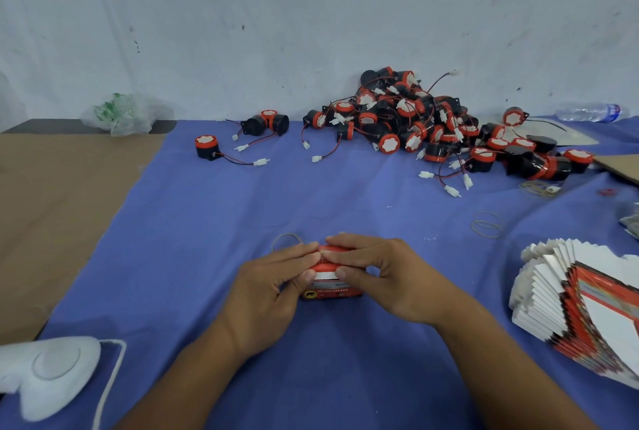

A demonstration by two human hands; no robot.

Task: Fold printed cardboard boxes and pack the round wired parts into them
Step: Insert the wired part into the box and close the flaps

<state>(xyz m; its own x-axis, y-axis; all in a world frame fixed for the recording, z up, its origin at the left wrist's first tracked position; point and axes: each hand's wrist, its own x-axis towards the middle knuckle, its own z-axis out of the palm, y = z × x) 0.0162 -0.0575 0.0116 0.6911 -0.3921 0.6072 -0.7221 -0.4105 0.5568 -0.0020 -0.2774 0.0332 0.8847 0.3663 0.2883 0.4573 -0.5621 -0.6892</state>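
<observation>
Closest, at the lower left, a white face mask [52, 371] lies on the blue cloth [207, 222] covering the table. Just beyond it, mid-table, both hands grasp a small red printed box [332, 291] down on the cloth. The left hand [269, 288] pinches its left end, thumb on the front and fingers on top. The right hand [380, 274] curls its fingers over the top, thumb pressed to the front face. At the right, a fanned stack of flat boxes [581, 308] leans on the cloth. One rubber band [287, 239] lies just behind the left hand, and more rubber bands [487, 224] lie off to the right. Brown cardboard [52, 205] spreads along the left. Farther back stands a single wired part [206, 147], then the pile of round wired parts [432, 122] against the wall [311, 15], between a crumpled plastic bag [121, 115] and a lying water bottle [587, 112]
</observation>
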